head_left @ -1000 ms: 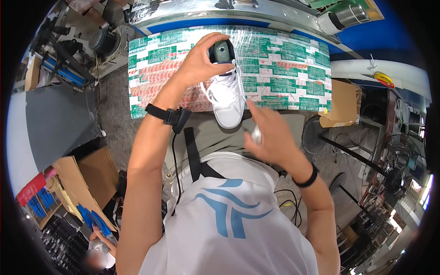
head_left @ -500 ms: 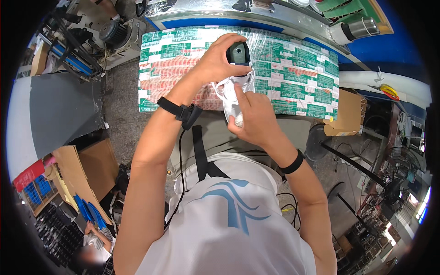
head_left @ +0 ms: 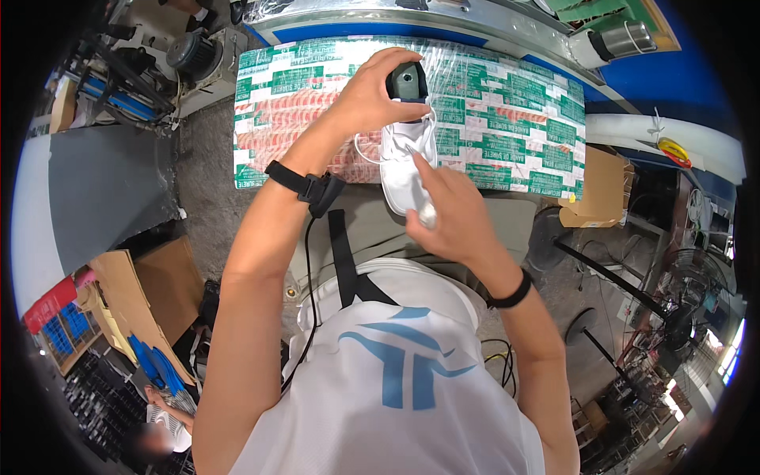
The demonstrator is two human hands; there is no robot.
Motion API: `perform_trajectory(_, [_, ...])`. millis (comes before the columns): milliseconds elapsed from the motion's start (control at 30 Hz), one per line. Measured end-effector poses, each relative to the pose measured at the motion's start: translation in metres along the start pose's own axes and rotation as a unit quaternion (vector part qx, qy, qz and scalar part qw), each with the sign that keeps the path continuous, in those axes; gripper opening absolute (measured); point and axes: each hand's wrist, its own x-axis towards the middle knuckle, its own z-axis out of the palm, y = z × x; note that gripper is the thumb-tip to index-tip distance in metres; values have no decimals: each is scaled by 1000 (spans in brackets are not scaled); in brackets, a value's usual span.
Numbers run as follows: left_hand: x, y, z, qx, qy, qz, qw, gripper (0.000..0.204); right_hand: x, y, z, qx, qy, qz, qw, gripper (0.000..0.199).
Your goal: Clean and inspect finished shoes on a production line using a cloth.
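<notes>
- Left hand [head_left: 372, 91] gripping white shoe [head_left: 406, 162] at its dark-lined opening, upper centre of frame.
- Right hand [head_left: 451, 218] closed around small pale object, index finger touching shoe.
- Below: worktop [head_left: 522, 127] under glossy green-and-white patterned sheeting.

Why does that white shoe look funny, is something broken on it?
Nothing looks broken. The white shoe sits on a dark stand that the left hand grips, and its laces hang loose to the side. The right hand touches the shoe's sole end. The wrapped table looks tidy, nothing spilled.
</notes>
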Motion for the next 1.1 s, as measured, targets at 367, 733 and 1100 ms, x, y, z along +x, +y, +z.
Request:
perform_trajectory(367, [1, -7, 3, 0, 9, 17, 1000, 84, 3, -21, 32, 70, 16, 18, 997, 86])
perform_trajectory(733, [3, -5, 5, 2, 13, 19, 1000, 84, 10, -14, 34, -26, 54, -3, 998, 87])
perform_trajectory(1100, [4, -7, 6, -10, -9, 3, 1000, 82, -14, 18, 4, 229, 89, 163, 956, 71])
